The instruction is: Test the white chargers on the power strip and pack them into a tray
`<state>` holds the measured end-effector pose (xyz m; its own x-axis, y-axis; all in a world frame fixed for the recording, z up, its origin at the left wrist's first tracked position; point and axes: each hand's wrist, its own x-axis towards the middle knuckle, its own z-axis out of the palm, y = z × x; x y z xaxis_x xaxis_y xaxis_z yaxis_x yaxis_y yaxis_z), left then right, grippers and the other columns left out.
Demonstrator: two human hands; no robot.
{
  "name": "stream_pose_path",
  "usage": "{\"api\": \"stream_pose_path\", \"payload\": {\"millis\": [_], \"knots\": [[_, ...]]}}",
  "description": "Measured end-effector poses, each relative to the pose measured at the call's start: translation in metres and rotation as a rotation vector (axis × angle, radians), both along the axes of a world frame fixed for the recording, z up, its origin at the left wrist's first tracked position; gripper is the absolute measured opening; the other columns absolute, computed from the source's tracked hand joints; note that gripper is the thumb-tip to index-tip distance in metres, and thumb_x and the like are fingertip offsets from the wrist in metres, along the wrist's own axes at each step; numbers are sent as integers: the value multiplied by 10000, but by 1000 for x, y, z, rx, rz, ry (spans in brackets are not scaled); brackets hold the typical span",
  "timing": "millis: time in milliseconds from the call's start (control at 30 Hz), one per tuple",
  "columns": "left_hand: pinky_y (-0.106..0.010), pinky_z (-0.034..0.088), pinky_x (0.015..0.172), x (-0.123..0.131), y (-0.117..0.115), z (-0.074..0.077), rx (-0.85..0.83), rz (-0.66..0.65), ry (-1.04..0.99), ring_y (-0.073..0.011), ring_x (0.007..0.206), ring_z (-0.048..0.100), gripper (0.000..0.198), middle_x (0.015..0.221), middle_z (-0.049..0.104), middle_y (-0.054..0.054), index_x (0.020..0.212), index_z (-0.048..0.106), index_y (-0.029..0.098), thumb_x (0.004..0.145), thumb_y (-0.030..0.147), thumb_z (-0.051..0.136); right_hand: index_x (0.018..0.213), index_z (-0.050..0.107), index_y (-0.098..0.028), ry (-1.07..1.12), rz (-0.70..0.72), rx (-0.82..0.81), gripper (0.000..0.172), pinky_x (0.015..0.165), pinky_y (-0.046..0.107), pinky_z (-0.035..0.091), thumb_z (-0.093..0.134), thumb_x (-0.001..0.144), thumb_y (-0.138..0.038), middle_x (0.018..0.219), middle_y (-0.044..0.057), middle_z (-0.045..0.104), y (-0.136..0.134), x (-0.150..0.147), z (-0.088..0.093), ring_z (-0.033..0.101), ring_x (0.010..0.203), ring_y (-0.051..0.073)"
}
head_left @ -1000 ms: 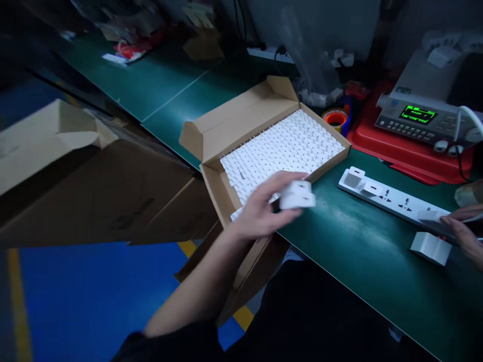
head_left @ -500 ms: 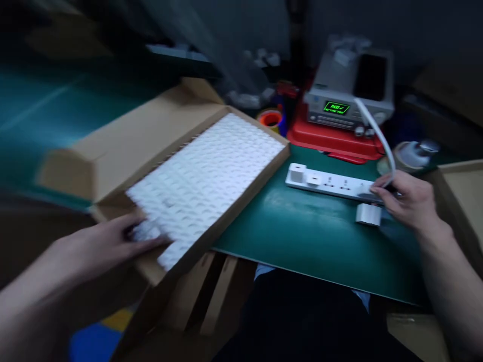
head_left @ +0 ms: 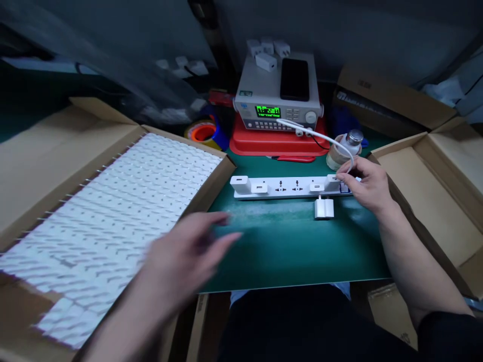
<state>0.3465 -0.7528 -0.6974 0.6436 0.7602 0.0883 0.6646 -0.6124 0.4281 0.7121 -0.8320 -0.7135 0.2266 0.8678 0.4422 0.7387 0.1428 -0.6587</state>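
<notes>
My right hand point(head_left: 364, 183) is closed on the end of a white USB cable point(head_left: 324, 136), at the right end of a white power strip point(head_left: 269, 195). Beside its fingertips a white charger point(head_left: 332, 183) sits in the strip; others are plugged in along it. Two white chargers point(head_left: 323, 207) stand side by side on the mat, just in front of the strip. Blurred by motion, my left hand point(head_left: 196, 246) hovers over the mat's left side, thumb and fingers apart, nothing visible between them. Left of it, an open cardboard box point(head_left: 211, 188) holds rows of white chargers point(head_left: 124, 201).
Behind the strip, a grey test instrument point(head_left: 279, 103) with a green display rests on a red tray point(head_left: 279, 143). A phone point(head_left: 295, 79) and several chargers lie on top. Tape rolls point(head_left: 204, 132), a metal-capped bottle point(head_left: 351, 141) and another cardboard box point(head_left: 433, 196) stand around.
My left hand has come out of the charger box and moved right over the mat. My right hand stays at the strip's right end with the cable. The view has swung right.
</notes>
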Motion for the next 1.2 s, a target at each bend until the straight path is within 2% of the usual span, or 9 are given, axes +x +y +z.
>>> {"api": "stream_pose_path", "payload": {"millis": [100,200,300,400,533,733,933,1067,1200], "knots": [[-409,610,860,79,-34,-20,65,-234,-3,-307,1115,684,529,1329,660,-158,1395,553,184,930,408,670,842,678,-227,16,-30,-41,105,689,334,505,689,884,-323,829,18,728,4,5,-1,646,726,186],[-445,601,826,154,-54,-42,125,-295,115,-344,1121,650,697,1428,556,-231,1492,461,159,908,450,703,795,659,-226,-83,-44,-103,154,641,313,470,688,880,-350,731,5,694,8,7,-4,613,657,177],[-469,578,830,188,-56,-56,151,-318,156,-347,1056,640,579,1323,577,-246,1425,526,145,923,392,673,767,617,-235,-219,-32,-54,184,658,317,467,661,898,-356,745,17,687,11,4,-6,620,687,189],[-492,561,914,179,-53,-69,124,-322,52,-344,1124,618,473,1347,560,-224,1397,546,176,934,258,598,767,578,-236,-289,21,-6,174,667,320,466,635,908,-322,772,23,676,8,0,-6,624,713,195],[-484,552,1005,132,-49,-80,9,-387,-192,-308,1230,603,429,1418,559,-184,1388,534,215,959,209,539,790,574,-235,-330,75,-38,145,639,331,450,621,913,-295,786,31,651,2,-3,-7,606,711,199],[-458,554,987,84,-3,-42,248,-440,-195,-278,1184,629,321,1366,629,-163,1284,621,203,978,187,526,802,578,-227,-309,90,42,133,649,330,452,614,928,-242,809,29,626,2,-3,-15,600,724,190],[-458,558,845,124,48,8,375,-550,322,-331,1067,624,365,1270,663,-163,1181,720,170,878,78,539,819,583,-219,-279,95,127,118,640,316,453,639,922,-208,794,17,618,4,-4,-20,592,712,177],[-407,550,855,159,54,16,277,-617,407,-309,1048,625,301,1138,695,-126,1088,749,157,837,71,605,831,587,-224,-280,95,149,106,646,320,462,650,912,-199,804,17,629,3,-4,-22,601,722,179],[-406,537,943,159,60,14,199,-573,336,-295,1097,643,281,1172,707,-116,1122,734,139,854,121,649,827,588,-227,-263,108,155,112,643,321,468,654,907,-184,802,14,629,3,-3,-22,605,720,178]]}}
